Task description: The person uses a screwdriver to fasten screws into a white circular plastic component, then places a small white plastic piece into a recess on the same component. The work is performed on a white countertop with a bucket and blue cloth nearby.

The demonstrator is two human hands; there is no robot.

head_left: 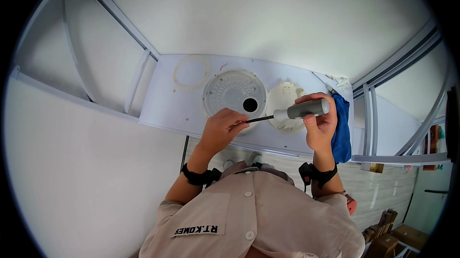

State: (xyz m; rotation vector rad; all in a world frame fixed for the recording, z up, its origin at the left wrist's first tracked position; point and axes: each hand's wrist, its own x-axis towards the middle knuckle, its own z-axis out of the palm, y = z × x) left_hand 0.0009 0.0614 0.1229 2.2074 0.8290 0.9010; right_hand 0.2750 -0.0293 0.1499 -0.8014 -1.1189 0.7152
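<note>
My right hand (322, 129) is wrapped round the grey-and-white handle of a screwdriver (306, 109), its dark shaft pointing left. At the other end, the fingers of my left hand (221, 129) are pinched together on the shaft's tip; whether a small part is between them too is hidden. Beneath the shaft lies a round, pale housing (232, 90) with a grey disc-shaped face, a ring of small marks and a dark round hole. To its right, partly behind the screwdriver and my right hand, sits a cream-coloured round plastic part (282, 97) with an uneven edge.
These lie on a white tabletop (167, 109). A thin yellowish ring (176, 77) rests at the far left, near a short red piece (223, 67). A blue cloth (341, 133) hangs by the right edge, beside crumpled white material (341, 83). Grey frames (368, 119) border the table.
</note>
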